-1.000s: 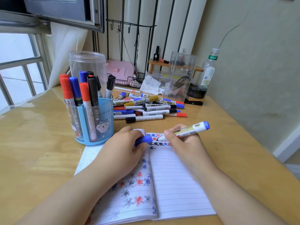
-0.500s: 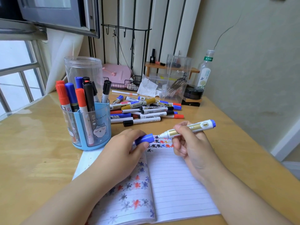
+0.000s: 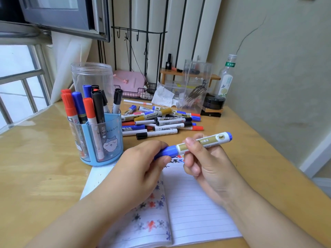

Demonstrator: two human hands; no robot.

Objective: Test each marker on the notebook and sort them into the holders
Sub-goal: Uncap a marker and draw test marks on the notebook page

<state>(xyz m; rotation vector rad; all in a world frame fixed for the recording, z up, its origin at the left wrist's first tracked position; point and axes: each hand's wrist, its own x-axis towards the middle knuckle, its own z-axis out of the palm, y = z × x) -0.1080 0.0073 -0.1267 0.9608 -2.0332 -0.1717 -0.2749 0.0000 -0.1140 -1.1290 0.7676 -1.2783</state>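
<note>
A blue whiteboard marker (image 3: 209, 141) is held level above the open lined notebook (image 3: 193, 210). My right hand (image 3: 206, 163) grips its barrel, and my left hand (image 3: 143, 167) pinches the blue cap (image 3: 167, 151), which sits on the marker's tip. Small red, blue and black flower scribbles cover the notebook's left page and the top of the right page. A blue holder (image 3: 102, 140) with several red, blue and black markers stands left of the hands. Behind it stands a clear plastic jar (image 3: 92, 77) with nothing visible inside. A pile of loose markers (image 3: 161, 120) lies beyond the notebook.
The wooden desk (image 3: 35, 167) meets a wall on the right and a window on the left. At the back stand a clear acrylic box (image 3: 195, 86), a plastic bottle (image 3: 226, 77), a black round tin (image 3: 214, 102), a pink case (image 3: 129, 83) and crumpled tissue (image 3: 163, 97).
The marker lifted off the page, where its bare tip had been drawing. My left hand brought the blue cap up to the tip, and the cap now sits on the marker.
</note>
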